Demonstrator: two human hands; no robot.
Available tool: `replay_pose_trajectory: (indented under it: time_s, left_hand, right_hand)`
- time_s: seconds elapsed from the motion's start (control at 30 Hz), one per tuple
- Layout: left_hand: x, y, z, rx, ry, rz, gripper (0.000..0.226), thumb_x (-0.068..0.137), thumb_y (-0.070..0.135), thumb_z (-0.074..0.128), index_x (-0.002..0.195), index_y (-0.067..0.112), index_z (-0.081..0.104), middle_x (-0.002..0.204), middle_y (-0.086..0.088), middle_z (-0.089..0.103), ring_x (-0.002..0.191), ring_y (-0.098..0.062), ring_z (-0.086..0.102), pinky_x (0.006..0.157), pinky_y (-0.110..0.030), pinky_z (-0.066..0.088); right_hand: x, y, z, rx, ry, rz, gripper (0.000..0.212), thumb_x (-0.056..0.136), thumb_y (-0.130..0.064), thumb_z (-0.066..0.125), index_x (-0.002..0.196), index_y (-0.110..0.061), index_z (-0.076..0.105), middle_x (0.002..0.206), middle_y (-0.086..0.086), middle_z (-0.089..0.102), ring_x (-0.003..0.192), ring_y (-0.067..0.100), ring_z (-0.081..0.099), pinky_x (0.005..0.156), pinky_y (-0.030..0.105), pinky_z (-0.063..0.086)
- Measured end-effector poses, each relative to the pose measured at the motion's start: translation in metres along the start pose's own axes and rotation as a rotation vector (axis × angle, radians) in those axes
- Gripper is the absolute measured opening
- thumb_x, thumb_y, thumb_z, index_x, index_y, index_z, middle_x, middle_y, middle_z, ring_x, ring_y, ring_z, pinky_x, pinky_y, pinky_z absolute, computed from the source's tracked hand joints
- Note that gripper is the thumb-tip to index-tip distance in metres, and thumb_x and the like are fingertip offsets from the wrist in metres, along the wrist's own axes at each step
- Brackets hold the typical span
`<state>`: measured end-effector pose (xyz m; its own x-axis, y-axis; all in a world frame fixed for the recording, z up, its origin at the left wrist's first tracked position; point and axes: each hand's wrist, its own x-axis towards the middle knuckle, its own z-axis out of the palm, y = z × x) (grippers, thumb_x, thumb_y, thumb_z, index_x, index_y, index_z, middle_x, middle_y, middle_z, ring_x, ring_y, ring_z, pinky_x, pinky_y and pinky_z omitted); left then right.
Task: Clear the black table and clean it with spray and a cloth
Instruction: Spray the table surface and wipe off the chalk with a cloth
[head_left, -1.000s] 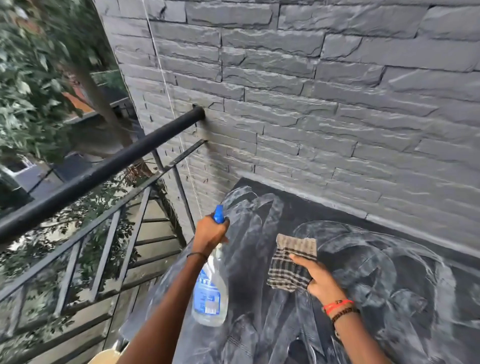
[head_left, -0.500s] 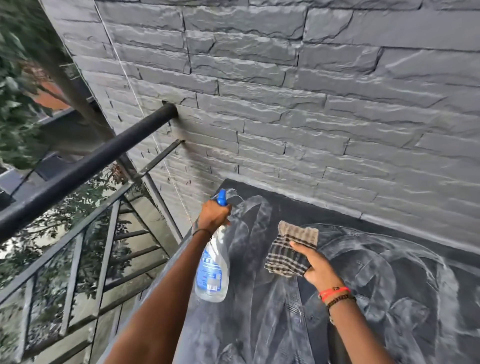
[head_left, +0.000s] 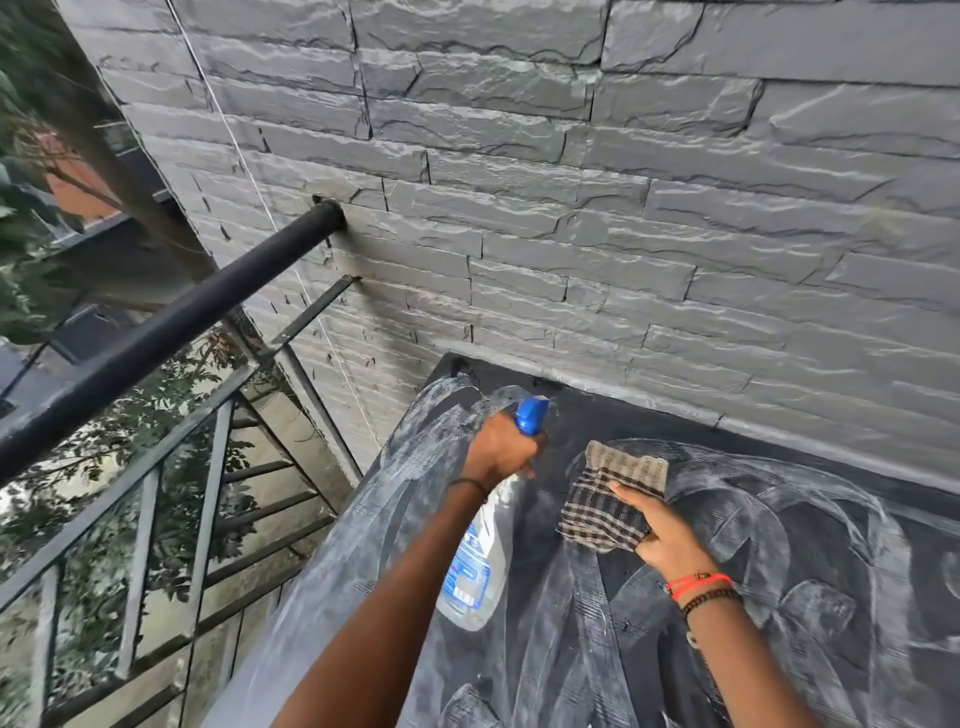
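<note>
on the black table (head_left: 779, 571), right hand (head_left: 667, 535) grips cloth (head_left: 608, 499); left hand (head_left: 501, 449) clutches spray bottle (head_left: 475, 561).

One camera only, worn on the person's head — it looks forward and steeply down, close over the black table (head_left: 779, 519), facing the grey stone wall (head_left: 623, 208), with a railing (head_left: 171, 327) at left.

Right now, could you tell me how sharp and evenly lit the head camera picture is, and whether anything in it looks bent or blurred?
Head view: soft, even daylight with no hard shadows; the wide lens bows the grey stone-brick wall and black metal railing; foliage at the left edge is smeared; the clear spray bottle with blue nozzle, the brown checked cloth and the streaky black table are fairly sharp.
</note>
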<state>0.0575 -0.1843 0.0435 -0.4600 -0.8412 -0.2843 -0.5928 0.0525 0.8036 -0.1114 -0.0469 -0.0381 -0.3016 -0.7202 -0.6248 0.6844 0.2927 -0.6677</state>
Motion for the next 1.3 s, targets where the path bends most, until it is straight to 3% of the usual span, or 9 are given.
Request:
replay_pose_trajectory:
  time_s: [0.2, 0.33, 0.43, 0.57, 0.73, 0.87, 1.03, 1.2, 1.3]
  left_hand:
    - [-0.030, -0.012, 0.011, 0.072, -0.027, 0.017, 0.041, 0.068, 0.038, 0.053, 0.079, 0.001, 0.066, 0.079, -0.021, 0.072, 0.074, -0.034, 0.070, 0.071, -0.042, 0.058]
    - [-0.049, -0.035, 0.003, -0.014, 0.084, -0.063, 0.029, 0.074, 0.029, 0.061, 0.077, 0.002, 0.067, 0.069, -0.013, 0.071, 0.059, -0.026, 0.069, 0.059, -0.028, 0.055]
    - [-0.067, -0.056, -0.011, -0.061, 0.158, -0.122, 0.023, 0.078, 0.024, 0.063, 0.079, 0.001, 0.068, 0.064, -0.006, 0.070, 0.051, -0.018, 0.065, 0.052, -0.022, 0.050]
    - [-0.091, -0.077, -0.032, -0.067, 0.301, -0.175, 0.029, 0.067, 0.035, 0.056, 0.064, 0.006, 0.060, 0.057, -0.013, 0.068, 0.053, -0.024, 0.068, 0.054, -0.032, 0.051]
    - [-0.117, -0.097, -0.052, -0.114, 0.408, -0.221, 0.025, 0.074, 0.028, 0.060, 0.072, 0.002, 0.064, 0.060, -0.008, 0.071, 0.046, -0.018, 0.067, 0.056, -0.033, 0.055]
    - [-0.138, -0.105, -0.056, -0.091, 0.461, -0.254, 0.024, 0.082, 0.023, 0.059, 0.070, 0.002, 0.061, 0.051, -0.005, 0.064, 0.041, -0.011, 0.064, 0.048, -0.024, 0.049]
    - [-0.163, -0.105, -0.042, -0.165, 0.391, -0.307, 0.033, 0.070, 0.033, 0.057, 0.069, 0.001, 0.067, 0.045, -0.003, 0.063, 0.042, -0.013, 0.064, 0.052, -0.024, 0.050]
    - [-0.178, -0.096, -0.012, -0.175, 0.268, -0.248, 0.025, 0.071, 0.027, 0.060, 0.061, 0.005, 0.064, 0.055, -0.010, 0.066, 0.044, -0.021, 0.066, 0.052, -0.033, 0.052]
    - [-0.180, -0.096, 0.005, -0.184, 0.248, -0.234, 0.040, 0.057, 0.041, 0.056, 0.062, 0.001, 0.060, 0.060, -0.017, 0.068, 0.049, -0.030, 0.067, 0.055, -0.044, 0.053]
  right_hand:
    - [-0.013, 0.004, -0.003, 0.007, -0.024, -0.018, 0.009, 0.090, -0.010, 0.054, 0.099, -0.008, 0.057, 0.066, 0.004, 0.073, 0.058, 0.018, 0.070, 0.050, 0.030, 0.057]
    - [-0.035, 0.006, 0.008, -0.005, -0.093, -0.039, 0.016, 0.081, -0.011, 0.060, 0.096, -0.006, 0.055, 0.058, -0.003, 0.070, 0.054, 0.007, 0.068, 0.047, 0.020, 0.053]
    - [-0.029, 0.015, 0.014, -0.026, -0.045, 0.004, 0.043, 0.074, -0.008, 0.069, 0.114, 0.003, 0.060, 0.087, 0.012, 0.074, 0.077, 0.021, 0.072, 0.059, 0.033, 0.059]
    - [-0.028, 0.026, 0.028, -0.025, -0.002, 0.023, 0.039, 0.077, -0.005, 0.069, 0.115, -0.002, 0.063, 0.110, 0.021, 0.067, 0.099, 0.031, 0.066, 0.073, 0.047, 0.057]
    - [-0.039, 0.031, 0.039, -0.071, -0.100, 0.058, 0.006, 0.092, -0.007, 0.053, 0.095, -0.008, 0.058, 0.066, -0.001, 0.073, 0.059, 0.010, 0.070, 0.053, 0.024, 0.057]
    - [-0.041, 0.037, 0.046, -0.091, -0.129, 0.069, 0.008, 0.091, -0.007, 0.054, 0.098, -0.007, 0.058, 0.065, 0.001, 0.072, 0.059, 0.013, 0.070, 0.053, 0.026, 0.057]
    - [-0.034, 0.046, 0.052, -0.105, -0.057, 0.037, 0.052, 0.060, -0.007, 0.077, 0.111, -0.001, 0.064, 0.096, 0.018, 0.071, 0.080, 0.028, 0.071, 0.068, 0.045, 0.058]
    - [-0.042, 0.043, 0.051, -0.114, -0.046, 0.041, 0.032, 0.069, -0.004, 0.072, 0.101, -0.006, 0.067, 0.088, 0.015, 0.073, 0.078, 0.027, 0.072, 0.067, 0.046, 0.058]
    - [-0.043, 0.039, 0.041, -0.100, -0.078, 0.034, 0.026, 0.072, -0.013, 0.074, 0.097, -0.012, 0.068, 0.106, 0.018, 0.069, 0.099, 0.028, 0.067, 0.089, 0.048, 0.052]
